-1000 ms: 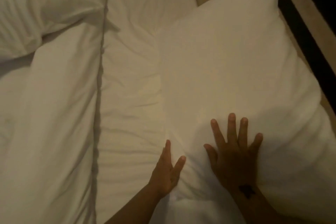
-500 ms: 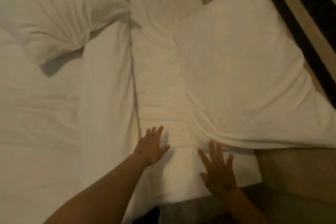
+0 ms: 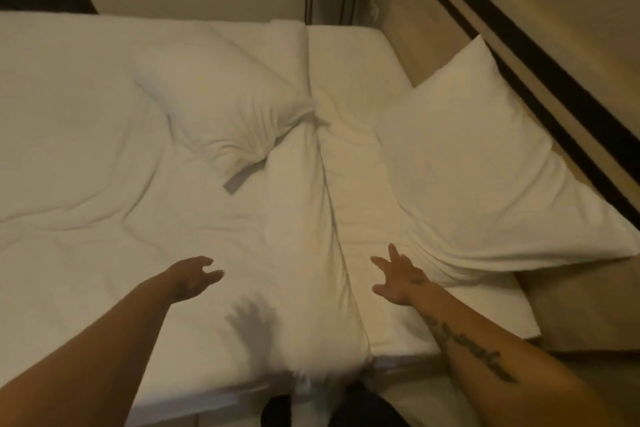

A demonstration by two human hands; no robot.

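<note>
Bed [image 3: 349, 59] holds duvet [image 3: 166, 239] (perhaps two), far pillow [image 3: 221, 104], near pillow [image 3: 485, 180].

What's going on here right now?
A person is making a bed. Both hands are open and hold nothing. The left hand hangs above the rumpled duvet and casts a shadow on it. The right hand reaches out close to the near edge of the right pillow. A creased left pillow lies further back on the duvet.
</note>
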